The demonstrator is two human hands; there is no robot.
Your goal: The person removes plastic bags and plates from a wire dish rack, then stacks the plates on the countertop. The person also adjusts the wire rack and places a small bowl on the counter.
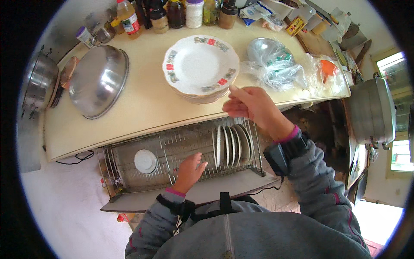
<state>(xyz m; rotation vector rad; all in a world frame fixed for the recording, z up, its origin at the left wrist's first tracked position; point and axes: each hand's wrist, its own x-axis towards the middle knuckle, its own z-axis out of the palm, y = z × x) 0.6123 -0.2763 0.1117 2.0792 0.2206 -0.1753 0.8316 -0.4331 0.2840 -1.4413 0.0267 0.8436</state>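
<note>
A stack of white scalloped-rim plates (201,64) with a floral and red pattern stands on the countertop. My right hand (249,105) is at the stack's lower right edge, thumb apart from the curled fingers; whether the thumb touches the rim I cannot tell. Below, a pulled-out wire dish rack drawer (184,139) shows several plates (231,145) upright in its right part. A small stack of white bowls or saucers (145,161) sits in the left part. My left hand (190,170) hovers over the rack's front middle, holding nothing, left of the upright plates.
A large steel basin (98,81) lies upside down on the counter (142,97) at left, beside a steel pot (42,81). Sauce bottles (129,21) line the back. Plastic bags (278,71) cover a metal bowl at right, near an orange funnel-like item (327,68). A big aluminium pot (368,110) stands far right.
</note>
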